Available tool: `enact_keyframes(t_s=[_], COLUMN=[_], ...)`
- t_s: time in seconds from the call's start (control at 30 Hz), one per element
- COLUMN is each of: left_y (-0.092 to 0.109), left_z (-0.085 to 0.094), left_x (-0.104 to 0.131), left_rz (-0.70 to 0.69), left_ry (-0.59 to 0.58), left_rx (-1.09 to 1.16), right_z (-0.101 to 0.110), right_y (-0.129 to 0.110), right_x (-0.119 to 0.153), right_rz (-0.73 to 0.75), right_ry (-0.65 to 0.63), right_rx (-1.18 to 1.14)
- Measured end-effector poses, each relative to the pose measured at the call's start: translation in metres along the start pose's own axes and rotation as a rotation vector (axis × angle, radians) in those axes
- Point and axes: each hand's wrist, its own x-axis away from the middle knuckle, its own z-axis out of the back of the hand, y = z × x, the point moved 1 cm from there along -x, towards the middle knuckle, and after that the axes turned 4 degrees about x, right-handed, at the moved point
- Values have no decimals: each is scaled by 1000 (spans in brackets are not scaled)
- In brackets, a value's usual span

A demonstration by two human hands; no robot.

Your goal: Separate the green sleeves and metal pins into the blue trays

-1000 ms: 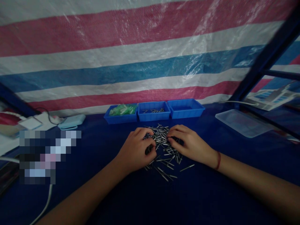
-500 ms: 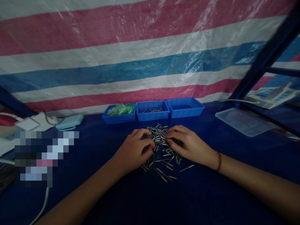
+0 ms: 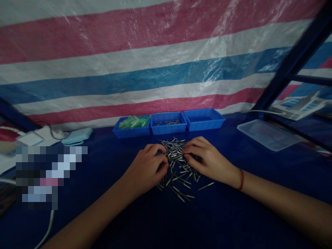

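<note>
A loose pile of thin silvery metal rivets (image 3: 176, 150) lies on the dark blue table (image 3: 155, 221), a few of them spread toward the near side. On the pile's left edge is my left hand (image 3: 149, 166), its curled fingers closed at the rivets. My right hand (image 3: 203, 156), with a red band at the wrist, rests at the right edge, fingers bent and closed against the pieces. What either hand's fingertips hold is too small and hidden to make out.
Three blue bins stand behind the pile: the left bin (image 3: 131, 132) holds green pieces, the middle bin (image 3: 168, 129) a few rivets, the right bin (image 3: 204, 124) shows none. A clear lid (image 3: 269, 135) lies right. A light blue object (image 3: 77, 136) and cables are left.
My left hand has shifted very slightly left at the pile. My right hand stays almost where it was, and the view has moved a little.
</note>
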Motion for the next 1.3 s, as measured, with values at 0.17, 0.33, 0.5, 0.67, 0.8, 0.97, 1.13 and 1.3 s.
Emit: enact_keyframes(t_s=[0.17,0.33,0.5,0.67,0.8,0.97,1.13,1.3], left_y=[3,12,18,19,21,22,23,23], left_z=[5,7,6,3,1,1,0,0], left_x=[2,1,-1,0,0,0,2,4], left_rz=[-9,61,140,82,38,62,81,68], left_ry=[103,125,100,42,35,92,103,101], left_rx=[56,303,453,495,517,503,473,456], right_z=[2,4,8,10,9,8,6,6], right_y=[-9,-23,-33,-32,-31,-31,-30,-30], right_x=[2,3,3,3,4,5,5,7], right_rz=[-13,8,33,38,36,-35,-66,-53], right_ry=[57,51,52,97,123,166,183,204], right_rx=[-41,-150,-222,-256,-261,-334,-395,-400])
